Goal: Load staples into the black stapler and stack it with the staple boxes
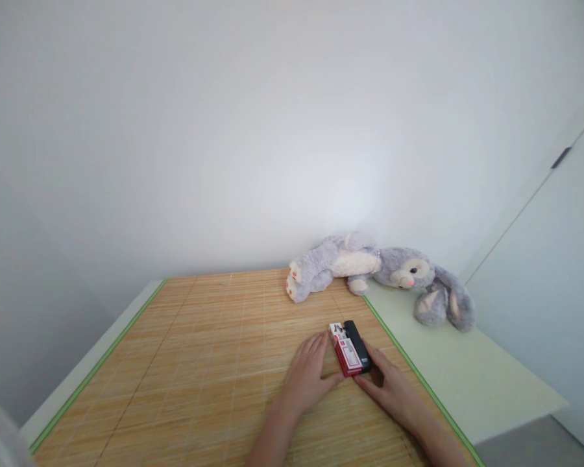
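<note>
A black stapler point(357, 345) lies on the bamboo mat beside a red-and-white small box point(349, 355). Another small white box with a dark picture on it point(337, 329) sits at the far end of the red one. The items lie close together, side by side. My left hand point(310, 375) rests along their left side, fingers stretched out, with the thumb at the red box's near corner. Along the stapler's right side is my right hand point(387, 384), fingers extended and its thumb at the near edge. Neither hand is wrapped around anything.
A grey plush rabbit point(355, 263) lies on its side at the back right, across the mat's edge. The bamboo mat point(199, 363) with green trim covers most of the pale table point(467, 376). A white wall stands behind; a blurred white curved object point(2, 431) is at lower left.
</note>
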Available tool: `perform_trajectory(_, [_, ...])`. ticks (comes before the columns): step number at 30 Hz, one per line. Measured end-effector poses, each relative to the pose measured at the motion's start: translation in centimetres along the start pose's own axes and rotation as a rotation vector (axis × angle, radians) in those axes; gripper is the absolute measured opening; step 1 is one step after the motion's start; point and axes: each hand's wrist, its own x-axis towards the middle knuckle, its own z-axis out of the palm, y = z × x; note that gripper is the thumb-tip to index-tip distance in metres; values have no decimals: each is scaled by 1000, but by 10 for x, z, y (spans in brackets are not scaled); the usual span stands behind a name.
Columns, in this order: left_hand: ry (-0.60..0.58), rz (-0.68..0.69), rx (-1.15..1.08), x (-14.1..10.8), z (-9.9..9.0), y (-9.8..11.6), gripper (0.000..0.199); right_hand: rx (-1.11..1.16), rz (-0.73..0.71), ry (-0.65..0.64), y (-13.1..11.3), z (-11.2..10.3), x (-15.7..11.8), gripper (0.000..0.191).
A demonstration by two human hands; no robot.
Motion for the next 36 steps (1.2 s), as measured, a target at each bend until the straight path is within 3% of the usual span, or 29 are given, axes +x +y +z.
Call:
perform_trajectory(3, [51,-84,71,-42,-22,-17,77,-19,77,126,-3,-3,-21,84])
perform_trajectory(5, [102,-184,214,-79,-41,-36,66,-28,113,300,-11,6,-39,70])
perform_trajectory(7, [142,-304,417,-112,-59,-55,65,-12,73,462,-24,29,-52,48])
perform_trajectory(8, [151,-348,497,-124,-66,-62,65,-7,30,466,-34,44,-54,41])
perform_trajectory(10, [149,-400,608,-139,-76,-69,67,-33,-148,335,-58,78,-50,35])
perform_trajectory(13, [121,-438,679,-140,-81,-66,69,-187,-321,116,-93,124,-29,55])
perform_trajectory(15, [104,-465,695,-136,-81,-62,70,-306,-307,50,-106,146,-17,70])
perform_trajectory(18, [73,-494,685,-132,-81,-60,70,-446,-261,21,-108,168,-10,74])
perform_trajectory(28, [145,-515,742,-129,-66,-59,67,-580,-232,45,-101,186,0,69])
perform_trajectory(36, [130,-540,763,-127,-64,-71,68,-662,-136,202,-107,206,-1,66])
